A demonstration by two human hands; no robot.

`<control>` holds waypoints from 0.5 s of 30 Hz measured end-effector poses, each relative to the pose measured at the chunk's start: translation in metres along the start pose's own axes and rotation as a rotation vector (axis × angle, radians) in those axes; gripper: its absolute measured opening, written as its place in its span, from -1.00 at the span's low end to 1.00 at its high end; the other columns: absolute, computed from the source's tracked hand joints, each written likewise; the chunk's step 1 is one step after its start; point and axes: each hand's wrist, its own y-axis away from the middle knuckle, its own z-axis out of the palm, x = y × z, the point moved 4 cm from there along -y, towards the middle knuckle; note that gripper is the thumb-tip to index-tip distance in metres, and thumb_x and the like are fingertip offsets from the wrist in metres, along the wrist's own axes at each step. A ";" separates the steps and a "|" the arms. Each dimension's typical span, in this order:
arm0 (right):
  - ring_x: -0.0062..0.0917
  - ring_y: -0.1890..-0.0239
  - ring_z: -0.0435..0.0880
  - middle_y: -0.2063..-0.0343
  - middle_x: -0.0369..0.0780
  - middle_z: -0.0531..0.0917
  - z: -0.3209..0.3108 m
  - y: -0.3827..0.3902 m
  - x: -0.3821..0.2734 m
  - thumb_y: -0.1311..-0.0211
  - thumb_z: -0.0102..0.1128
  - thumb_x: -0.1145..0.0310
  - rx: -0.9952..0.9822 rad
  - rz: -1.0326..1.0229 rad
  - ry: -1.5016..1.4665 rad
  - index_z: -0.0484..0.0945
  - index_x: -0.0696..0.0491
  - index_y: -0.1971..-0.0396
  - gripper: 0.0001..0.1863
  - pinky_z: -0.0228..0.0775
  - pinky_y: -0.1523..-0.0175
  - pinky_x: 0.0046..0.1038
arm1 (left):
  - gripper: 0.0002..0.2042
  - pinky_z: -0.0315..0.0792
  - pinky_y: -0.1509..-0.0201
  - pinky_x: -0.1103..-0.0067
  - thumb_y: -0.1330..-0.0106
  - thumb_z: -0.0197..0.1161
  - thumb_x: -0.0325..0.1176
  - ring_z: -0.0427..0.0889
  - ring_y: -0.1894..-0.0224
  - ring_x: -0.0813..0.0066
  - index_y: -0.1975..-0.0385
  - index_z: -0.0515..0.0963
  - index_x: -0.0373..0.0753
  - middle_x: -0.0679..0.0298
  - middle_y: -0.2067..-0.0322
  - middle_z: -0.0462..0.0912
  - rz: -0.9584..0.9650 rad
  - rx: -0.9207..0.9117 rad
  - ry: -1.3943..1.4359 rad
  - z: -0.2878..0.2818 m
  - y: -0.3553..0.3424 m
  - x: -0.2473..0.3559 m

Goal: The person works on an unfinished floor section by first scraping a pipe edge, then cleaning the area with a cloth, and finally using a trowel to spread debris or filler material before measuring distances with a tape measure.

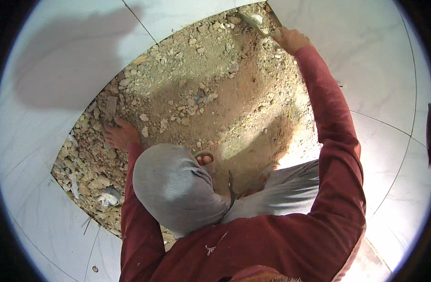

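Note:
At the far right corner of a patch of bare earth and rubble (196,94), my right hand (290,40) is closed around the near end of a trowel (254,23). Its narrow greyish blade points to the far left and lies against the dirt, with a whitish lump beside it. My left hand (121,135) rests on the loose rubble at the left, fingers apart and holding nothing. Just beyond its fingertips lies a flat greyish strip (111,107), perhaps wood or a tile piece.
Pale glossy floor tiles (366,51) surround the dirt with a sharp edge. Stones and broken lumps (88,162) pile up at the left, with a crumpled white scrap (109,196) among them. My bent knee (166,174) in grey trousers stands between my arms.

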 end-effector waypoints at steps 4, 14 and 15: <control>-0.05 -0.02 0.66 0.05 0.01 0.68 0.011 0.006 0.000 -0.38 -0.08 -0.26 -0.129 0.165 -0.213 0.56 -0.05 -0.06 -0.39 0.46 -0.09 -0.07 | -0.37 0.02 -0.47 0.15 -0.47 -0.11 0.13 0.23 -0.39 0.06 -0.35 0.28 -0.21 0.00 -0.30 0.34 -0.015 -0.006 -0.013 -0.003 -0.002 0.006; -0.02 -0.18 0.56 -0.12 0.09 0.58 0.048 0.025 0.046 -0.36 -0.21 -0.33 -0.067 0.446 -0.369 0.46 0.08 -0.16 -0.23 0.31 -0.29 -0.06 | -0.38 0.01 -0.47 0.14 -0.49 -0.13 0.09 0.18 -0.44 0.06 -0.35 0.28 -0.27 0.02 -0.35 0.32 -0.002 -0.058 0.094 -0.023 0.006 0.008; -0.01 -0.17 0.56 -0.09 0.08 0.60 0.050 0.039 0.038 -0.36 -0.15 -0.31 -0.022 0.603 -0.444 0.43 0.02 -0.20 -0.27 0.33 -0.27 -0.05 | -0.38 -0.01 -0.48 0.15 -0.50 -0.13 0.09 0.19 -0.44 0.07 -0.36 0.28 -0.27 0.02 -0.34 0.33 -0.017 -0.069 0.092 -0.023 0.006 0.008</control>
